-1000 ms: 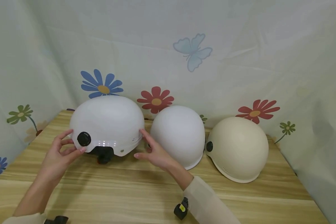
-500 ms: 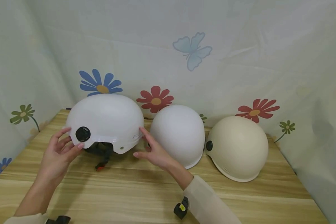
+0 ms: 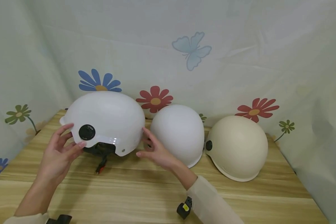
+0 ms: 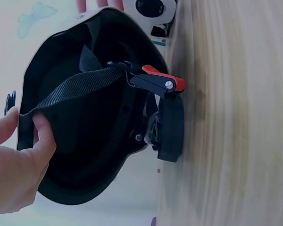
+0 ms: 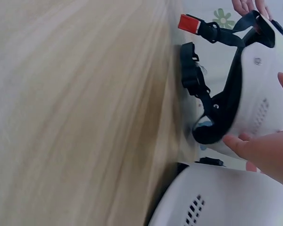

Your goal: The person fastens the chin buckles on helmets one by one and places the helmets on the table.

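In the head view, a large white helmet (image 3: 106,115) with a black round disc on its side is at the left, raised over the table. My left hand (image 3: 60,149) pinches its lower left edge; in the left wrist view the thumb (image 4: 43,136) is inside the black lining, the other fingers outside. My right hand (image 3: 159,152) touches the helmet's right end with extended fingers, its thumb apart. A black chin strap (image 4: 80,87) with a red-tabbed buckle (image 4: 162,82) hangs from the helmet close over the tabletop. The far rim is hidden.
Beside the right hand stands a second white helmet (image 3: 179,133). Further right is a cream helmet (image 3: 238,146) with a black side disc. Both rest on the wooden table (image 3: 123,193). A flower-printed curtain (image 3: 226,40) hangs behind and along the sides.
The white helmet has risen slightly and turned, so a small brim shows at its left end. Its strap and red buckle have come further into view below. Both hands keep their places on it.
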Available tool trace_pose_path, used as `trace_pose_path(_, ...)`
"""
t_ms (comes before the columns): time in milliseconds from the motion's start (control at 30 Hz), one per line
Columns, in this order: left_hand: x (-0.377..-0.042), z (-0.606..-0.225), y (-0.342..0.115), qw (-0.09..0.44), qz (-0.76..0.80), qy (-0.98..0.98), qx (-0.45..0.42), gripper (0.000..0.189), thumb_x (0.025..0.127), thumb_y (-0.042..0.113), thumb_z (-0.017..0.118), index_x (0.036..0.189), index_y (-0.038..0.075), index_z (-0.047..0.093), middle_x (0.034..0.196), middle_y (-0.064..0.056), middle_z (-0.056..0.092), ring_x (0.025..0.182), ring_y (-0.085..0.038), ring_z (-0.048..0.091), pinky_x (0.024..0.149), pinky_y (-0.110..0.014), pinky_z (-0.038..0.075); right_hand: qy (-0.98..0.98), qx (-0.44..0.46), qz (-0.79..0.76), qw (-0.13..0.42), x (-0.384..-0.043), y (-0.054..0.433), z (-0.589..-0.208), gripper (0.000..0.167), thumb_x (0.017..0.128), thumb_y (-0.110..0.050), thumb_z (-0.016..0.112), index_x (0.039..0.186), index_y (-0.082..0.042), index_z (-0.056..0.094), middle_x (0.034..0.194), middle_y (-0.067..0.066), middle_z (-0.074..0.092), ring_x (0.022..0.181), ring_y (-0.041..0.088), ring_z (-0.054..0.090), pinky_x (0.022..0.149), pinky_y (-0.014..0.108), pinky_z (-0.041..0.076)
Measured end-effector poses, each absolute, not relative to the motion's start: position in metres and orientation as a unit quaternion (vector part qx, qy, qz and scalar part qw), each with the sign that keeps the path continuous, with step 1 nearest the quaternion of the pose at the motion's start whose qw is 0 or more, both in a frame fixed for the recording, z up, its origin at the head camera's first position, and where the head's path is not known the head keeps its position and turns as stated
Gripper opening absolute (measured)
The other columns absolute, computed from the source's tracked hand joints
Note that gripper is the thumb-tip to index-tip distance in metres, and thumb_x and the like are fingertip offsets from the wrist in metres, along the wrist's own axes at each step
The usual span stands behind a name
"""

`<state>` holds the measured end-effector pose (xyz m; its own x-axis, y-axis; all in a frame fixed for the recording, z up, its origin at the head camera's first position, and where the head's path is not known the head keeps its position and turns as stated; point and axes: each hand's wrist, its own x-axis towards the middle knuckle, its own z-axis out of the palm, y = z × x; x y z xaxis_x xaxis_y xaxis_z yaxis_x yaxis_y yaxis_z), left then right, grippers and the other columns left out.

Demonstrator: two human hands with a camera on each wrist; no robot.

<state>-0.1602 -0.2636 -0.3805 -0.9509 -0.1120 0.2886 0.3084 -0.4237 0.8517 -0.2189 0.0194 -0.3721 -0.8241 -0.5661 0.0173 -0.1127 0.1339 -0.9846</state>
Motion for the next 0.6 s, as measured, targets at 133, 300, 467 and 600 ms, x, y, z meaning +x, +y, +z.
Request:
trace_pose_path(133,-0.163,-0.379,-0.26,0.125,-0.833,-0.523,-0.129,0.064,0.081,-0.022,0.051,0.134,0.013,0.039,0.117,-0.006,0.043,0.09,-0.012,0.062,0.07,-0.023,0.052,0.718,-0.226,-0.63,0.19,-0.219,0.024,-0.365,0.084,0.085,-0.003,0.062,0.147,-0.024,0.01,0.145,0.011,0.023,0.131,0.026,0.028,0.102,0.042,0.03)
trace_pose_path(300,-0.164,-0.376,-0.255,0.126,-0.82,-0.534,-0.167,0.063,0.081,-0.022,0.05,0.135,0.009,0.04,0.118,-0.007,0.044,0.092,-0.013,0.06,0.072,-0.022,0.051,0.73,-0.213,-0.623,0.183,-0.217,0.03,-0.356,0.083,0.086,-0.004,0.062,0.147,-0.025,0.01,0.142,0.014,0.027,0.129,0.03,0.031,0.1,0.042,0.034)
trace_pose_path(467,-0.163,-0.373,-0.251,0.13,-0.793,-0.567,-0.18,0.061,0.081,-0.021,0.051,0.134,0.007,0.04,0.12,-0.007,0.042,0.091,-0.013,0.058,0.075,-0.021,0.05,0.748,-0.209,-0.605,0.177,-0.217,0.034,-0.35,0.08,0.086,-0.007,0.062,0.147,-0.025,0.012,0.143,0.014,0.028,0.128,0.03,0.033,0.099,0.042,0.034)
trace_pose_path(600,-0.162,-0.371,-0.249,0.131,-0.782,-0.58,-0.188,0.06,0.081,-0.022,0.051,0.133,0.005,0.042,0.12,-0.008,0.042,0.09,-0.013,0.057,0.074,-0.02,0.05,0.743,-0.209,-0.609,0.181,-0.218,0.035,-0.35,0.08,0.086,-0.005,0.061,0.147,-0.025,0.013,0.143,0.015,0.028,0.126,0.031,0.036,0.098,0.042,0.036)
